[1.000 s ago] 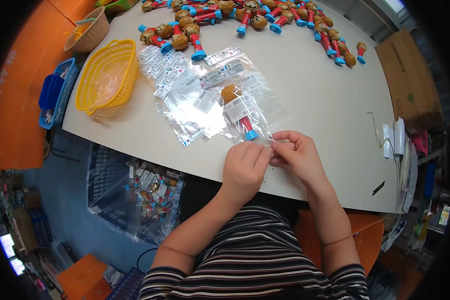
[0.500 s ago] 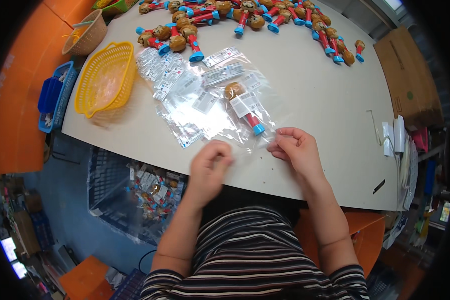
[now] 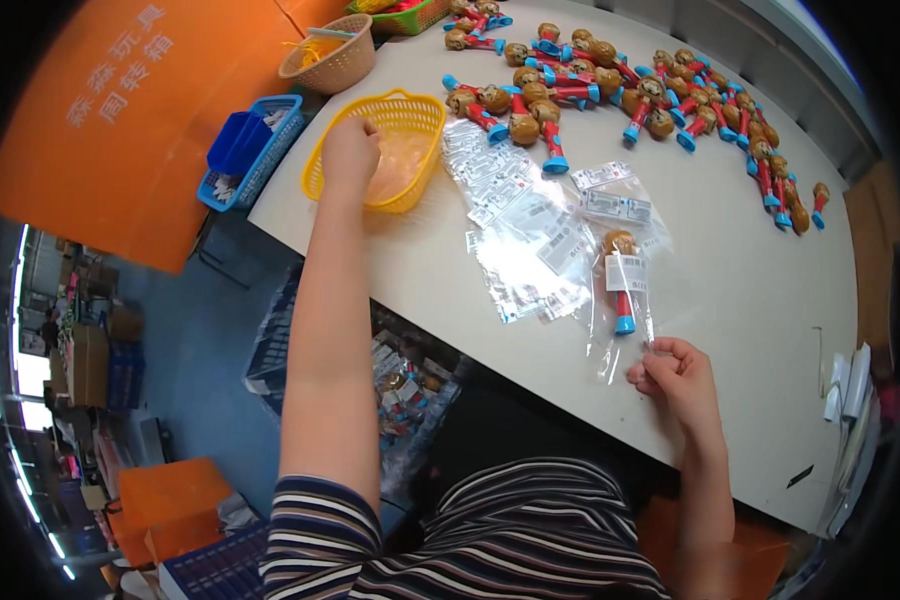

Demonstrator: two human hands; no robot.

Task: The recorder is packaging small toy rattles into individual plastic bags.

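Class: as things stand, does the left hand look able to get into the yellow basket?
Probably yes. The left hand is already over the yellow basket, fingers past its near rim; the top is open and nothing covers it.

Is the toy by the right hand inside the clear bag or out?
Inside: the toy lies within the clear bag, whose end the right hand pinches.

Row of brown-headed toy figures (image 3: pixel 610 75), small wicker basket (image 3: pixel 332 62), blue crate (image 3: pixel 250 148) beyond the table (image 3: pixel 750 300).
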